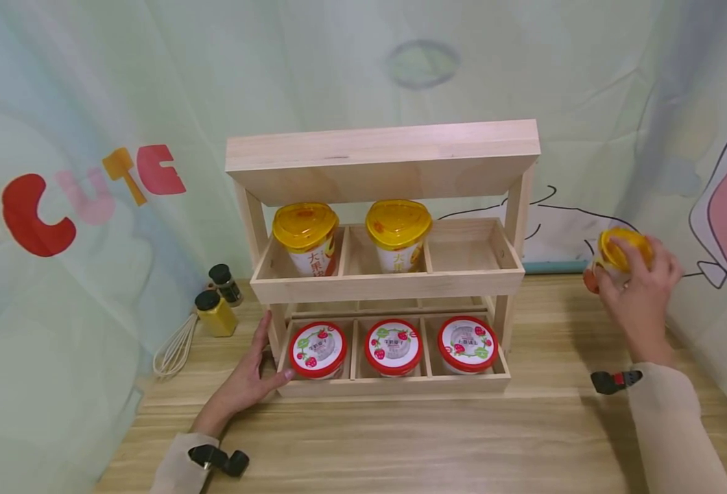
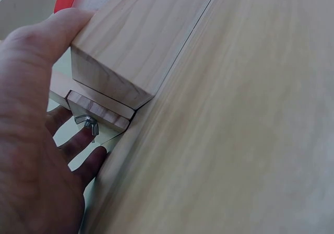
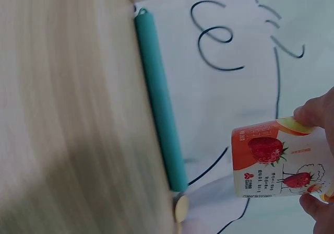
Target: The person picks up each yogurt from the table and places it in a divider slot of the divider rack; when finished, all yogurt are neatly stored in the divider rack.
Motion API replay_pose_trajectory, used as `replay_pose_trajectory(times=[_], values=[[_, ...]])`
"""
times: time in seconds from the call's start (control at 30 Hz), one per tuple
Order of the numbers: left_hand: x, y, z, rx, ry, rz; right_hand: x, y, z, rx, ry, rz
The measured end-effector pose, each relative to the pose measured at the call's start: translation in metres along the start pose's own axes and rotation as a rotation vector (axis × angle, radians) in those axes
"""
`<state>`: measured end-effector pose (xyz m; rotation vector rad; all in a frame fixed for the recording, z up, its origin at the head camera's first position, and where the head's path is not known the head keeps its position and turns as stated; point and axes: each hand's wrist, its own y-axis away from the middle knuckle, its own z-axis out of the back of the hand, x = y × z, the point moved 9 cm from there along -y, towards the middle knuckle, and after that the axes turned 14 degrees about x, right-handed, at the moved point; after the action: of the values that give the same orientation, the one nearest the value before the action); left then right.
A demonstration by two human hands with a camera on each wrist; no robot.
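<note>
Off to the right of the wooden rack (image 1: 388, 293), my right hand (image 1: 641, 288) grips a yogurt cup (image 3: 282, 158) with a yellow lid. The cup has printed strawberries and lies tilted in the hand; fingers cover part of its lid. Two similar yellow-lidded cups stand on the upper tier, one in the left compartment (image 1: 313, 254) and one in the middle compartment (image 1: 397, 240). My left hand (image 1: 249, 377) rests at the rack's lower left corner, thumb on the front edge and outstretched fingers along the side, near a wing nut (image 2: 88, 123).
Three red-rimmed tubs, among them the middle tub (image 1: 393, 346), fill the lower tier's compartments. Left of the rack stand a yellow jar (image 1: 217, 315), a dark-lidded bottle (image 1: 226, 285) and a wire whisk (image 1: 175, 346). A teal rod (image 3: 160, 98) runs along the table's back edge.
</note>
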<state>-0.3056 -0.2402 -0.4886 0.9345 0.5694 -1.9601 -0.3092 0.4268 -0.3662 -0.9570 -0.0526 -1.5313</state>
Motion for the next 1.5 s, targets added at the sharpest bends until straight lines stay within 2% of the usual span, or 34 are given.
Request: replay_pose_trajectory(times=[0.3,0.5,0.67,0.87,1.23,1.5], values=[[0.000,0.001,0.001,-0.007,-0.016,-0.010,0.041,0.006,0.024,-0.117,0.000,0.144],[0.001,0.001,0.000,-0.002,-0.014,-0.013,0.074,0.014,0.039,-0.185,-0.049,0.227],[0.001,0.001,0.000,0.000,-0.003,-0.016,0.100,0.021,0.050,-0.214,-0.046,0.284],[0.002,0.000,0.000,0.002,0.005,-0.008,0.119,0.028,0.058,-0.211,-0.031,0.294],[0.000,-0.001,0.001,0.002,0.011,-0.030,0.145,0.032,0.067,-0.225,-0.058,0.332],[-0.001,-0.001,0.001,0.006,0.017,-0.032,0.184,0.040,0.079,-0.251,-0.085,0.398]])
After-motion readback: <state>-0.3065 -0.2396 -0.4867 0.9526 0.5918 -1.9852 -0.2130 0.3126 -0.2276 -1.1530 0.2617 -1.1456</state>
